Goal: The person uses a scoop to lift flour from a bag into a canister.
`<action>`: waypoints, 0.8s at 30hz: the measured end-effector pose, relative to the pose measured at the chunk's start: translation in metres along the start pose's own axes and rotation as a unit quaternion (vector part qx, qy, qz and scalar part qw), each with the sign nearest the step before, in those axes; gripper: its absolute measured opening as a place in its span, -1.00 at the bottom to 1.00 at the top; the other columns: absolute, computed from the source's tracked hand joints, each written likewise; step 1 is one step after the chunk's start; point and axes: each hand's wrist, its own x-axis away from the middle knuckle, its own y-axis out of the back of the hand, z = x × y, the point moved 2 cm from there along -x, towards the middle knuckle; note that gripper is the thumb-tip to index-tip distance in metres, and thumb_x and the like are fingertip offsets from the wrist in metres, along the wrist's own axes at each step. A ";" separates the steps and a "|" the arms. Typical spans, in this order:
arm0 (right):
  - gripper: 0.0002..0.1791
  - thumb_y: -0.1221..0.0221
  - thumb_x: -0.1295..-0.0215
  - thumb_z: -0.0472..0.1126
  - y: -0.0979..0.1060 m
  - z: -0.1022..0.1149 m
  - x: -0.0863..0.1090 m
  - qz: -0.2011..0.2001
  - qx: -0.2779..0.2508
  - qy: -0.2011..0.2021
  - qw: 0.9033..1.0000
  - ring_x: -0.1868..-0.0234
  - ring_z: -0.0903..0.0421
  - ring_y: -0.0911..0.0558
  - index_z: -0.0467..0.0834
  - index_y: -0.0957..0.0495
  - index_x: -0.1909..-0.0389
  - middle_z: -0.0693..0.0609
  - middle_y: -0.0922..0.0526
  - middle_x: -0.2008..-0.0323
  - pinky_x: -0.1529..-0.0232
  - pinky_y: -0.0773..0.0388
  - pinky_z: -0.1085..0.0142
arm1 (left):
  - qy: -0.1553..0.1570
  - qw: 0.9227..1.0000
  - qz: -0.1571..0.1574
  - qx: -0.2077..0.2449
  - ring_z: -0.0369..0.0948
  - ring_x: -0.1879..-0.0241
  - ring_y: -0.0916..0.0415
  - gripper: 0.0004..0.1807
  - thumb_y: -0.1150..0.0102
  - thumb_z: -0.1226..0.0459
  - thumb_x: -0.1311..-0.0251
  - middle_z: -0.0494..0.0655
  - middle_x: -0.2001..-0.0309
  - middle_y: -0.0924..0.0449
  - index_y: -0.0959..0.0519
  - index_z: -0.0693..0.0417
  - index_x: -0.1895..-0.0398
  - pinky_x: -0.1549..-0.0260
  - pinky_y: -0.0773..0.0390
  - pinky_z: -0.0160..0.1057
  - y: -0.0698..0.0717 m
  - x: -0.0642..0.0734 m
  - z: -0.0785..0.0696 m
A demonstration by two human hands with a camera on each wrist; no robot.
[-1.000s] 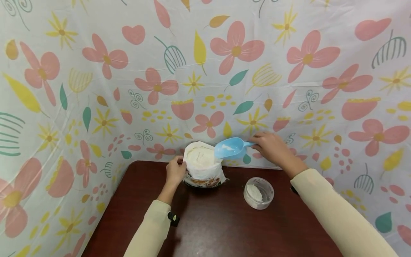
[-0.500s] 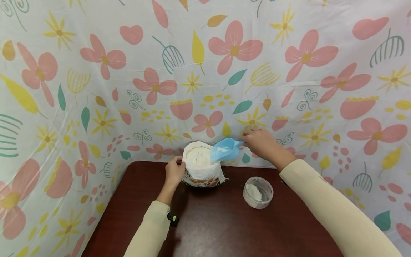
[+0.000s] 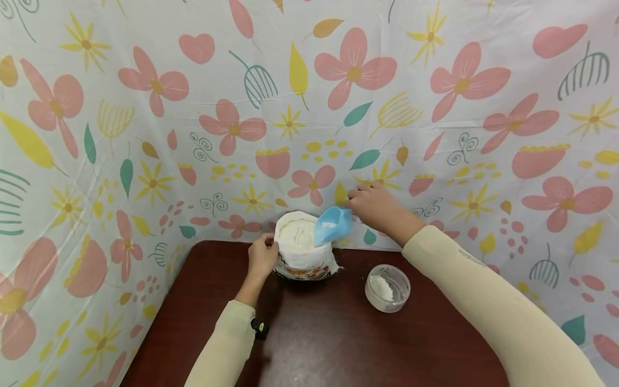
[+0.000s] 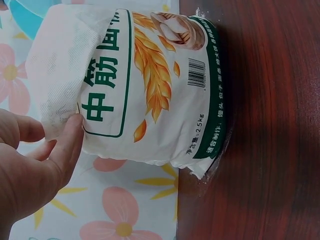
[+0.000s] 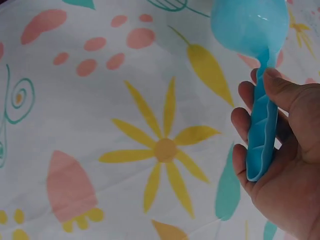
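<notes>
A flower-print cloth (image 3: 314, 80) hangs beyond the 2 hands, with a dark red table (image 3: 309, 333) below them. Between them stands an opened bag (image 3: 304, 258) of white powder (image 3: 296, 234), its rim pinched by the left hand (image 3: 263, 255). The right hand (image 3: 379, 207) grips a blue scoop (image 3: 333, 223) by its handle, the lip at the bag's mouth. Nearer the person than that hand sits a clear bowl (image 3: 386, 308).
</notes>
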 end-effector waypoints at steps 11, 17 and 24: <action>-0.79 -0.42 -0.29 -0.19 0.007 0.011 -0.016 0.023 0.039 0.003 0.999 0.14 -0.02 -0.63 0.13 -0.79 0.10 0.08 -0.72 0.18 0.08 -0.64 0.06 | 0.002 1.000 0.002 -0.005 -0.02 0.24 -0.73 -0.71 -0.09 0.34 -0.47 0.20 0.10 -0.61 -0.60 0.25 -0.16 0.30 -0.81 -0.21 -0.001 -0.001 -0.001; -0.70 -0.23 -0.44 -0.33 0.008 0.017 -0.022 0.078 0.022 -0.003 0.997 0.10 -0.02 -0.60 0.15 -0.78 0.06 0.07 -0.69 0.13 0.06 -0.57 0.08 | 0.004 1.000 0.005 -0.004 -0.02 0.24 -0.73 -0.71 -0.09 0.34 -0.47 0.21 0.10 -0.60 -0.60 0.24 -0.16 0.29 -0.81 -0.20 -0.001 0.000 0.000; -0.73 -0.25 -0.44 -0.28 0.001 0.025 -0.025 0.105 0.017 -0.005 0.994 0.08 0.01 -0.61 0.16 -0.77 0.04 0.09 -0.69 0.14 0.08 -0.55 0.09 | 0.001 1.000 -0.001 -0.007 -0.03 0.27 -0.73 -0.68 -0.08 0.35 -0.46 0.22 0.10 -0.62 -0.59 0.27 -0.19 0.31 -0.81 -0.21 -0.002 0.000 0.000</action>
